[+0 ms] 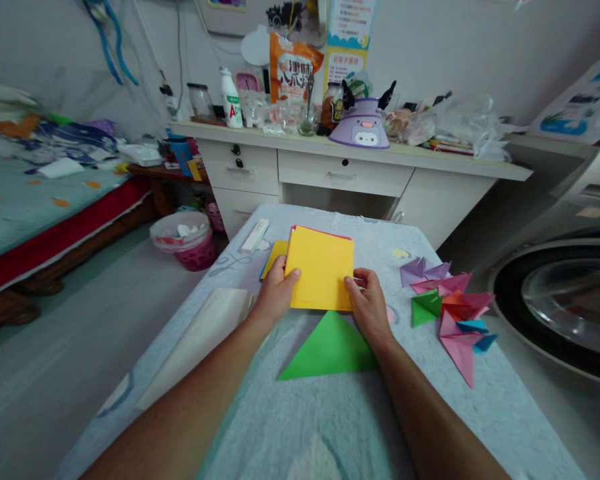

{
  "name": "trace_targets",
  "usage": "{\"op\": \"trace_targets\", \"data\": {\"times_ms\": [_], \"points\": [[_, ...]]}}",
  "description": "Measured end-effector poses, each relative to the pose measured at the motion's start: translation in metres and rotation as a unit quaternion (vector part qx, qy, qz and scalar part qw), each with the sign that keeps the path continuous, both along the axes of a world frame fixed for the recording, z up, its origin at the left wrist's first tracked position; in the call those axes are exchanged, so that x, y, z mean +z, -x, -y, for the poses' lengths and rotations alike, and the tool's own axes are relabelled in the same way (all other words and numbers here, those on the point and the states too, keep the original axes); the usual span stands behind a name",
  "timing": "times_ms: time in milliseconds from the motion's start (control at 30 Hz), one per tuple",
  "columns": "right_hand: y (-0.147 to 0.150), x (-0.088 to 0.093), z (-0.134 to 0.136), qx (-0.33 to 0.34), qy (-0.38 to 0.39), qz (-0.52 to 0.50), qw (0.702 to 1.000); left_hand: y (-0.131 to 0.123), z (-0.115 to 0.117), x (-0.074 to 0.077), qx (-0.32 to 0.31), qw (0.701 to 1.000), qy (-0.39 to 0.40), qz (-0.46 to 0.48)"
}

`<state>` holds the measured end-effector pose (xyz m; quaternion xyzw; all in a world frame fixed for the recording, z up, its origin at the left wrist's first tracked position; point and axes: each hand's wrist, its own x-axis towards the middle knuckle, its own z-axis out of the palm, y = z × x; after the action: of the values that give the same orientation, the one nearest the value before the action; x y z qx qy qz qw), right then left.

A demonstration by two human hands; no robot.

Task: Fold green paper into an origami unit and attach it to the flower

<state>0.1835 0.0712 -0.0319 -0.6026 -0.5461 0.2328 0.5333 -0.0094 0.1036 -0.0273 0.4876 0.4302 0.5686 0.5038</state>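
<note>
A stack of square coloured paper with a yellow sheet on top (pixel 321 267) lies on the pale blue cloth-covered table (pixel 300 427). My left hand (pixel 276 290) grips the stack's near left corner, thumb on top. My right hand (pixel 367 300) pinches its near right corner. A green paper folded into a triangle (pixel 330 348) lies flat just in front of the stack, between my wrists. Another yellow sheet (pixel 273 257) peeks out to the left of the stack.
Several folded paper shapes in pink, purple, green, red and blue (pixel 453 313) lie at the right. A white stick-like box (pixel 254 235) rests at the far left. A pink bin (pixel 185 240), a bed (pixel 25 207), a cluttered desk (pixel 360 160) and a washing machine (pixel 560 300) surround the table.
</note>
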Motion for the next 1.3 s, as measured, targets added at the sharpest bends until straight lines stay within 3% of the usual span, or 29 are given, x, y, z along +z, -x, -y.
{"op": "trace_targets", "data": {"times_ms": [233,433,533,633,767,1067,1300], "points": [[0.007,0.000,-0.002,0.112,0.083,-0.208,0.968,0.000,0.001,0.010,0.035,0.993,0.102,0.057],[0.010,-0.003,-0.007,0.114,0.087,-0.225,0.964,0.001,0.000,0.011,0.026,0.993,0.113,0.013],[0.010,-0.003,-0.011,0.104,0.079,-0.224,0.966,0.006,0.001,0.016,0.008,0.989,0.138,-0.056],[0.010,-0.002,-0.016,0.094,0.070,-0.213,0.970,0.013,0.002,0.024,-0.002,0.981,0.148,-0.127],[0.014,-0.001,-0.027,0.079,0.060,-0.182,0.978,0.017,-0.001,0.029,0.026,0.980,0.131,-0.147],[0.037,-0.003,-0.063,0.043,0.052,-0.058,0.996,0.031,-0.022,0.008,0.130,0.959,0.040,-0.250],[0.048,-0.006,-0.060,0.038,0.080,0.072,0.993,0.035,-0.014,0.014,0.163,0.915,0.016,-0.368]]}}
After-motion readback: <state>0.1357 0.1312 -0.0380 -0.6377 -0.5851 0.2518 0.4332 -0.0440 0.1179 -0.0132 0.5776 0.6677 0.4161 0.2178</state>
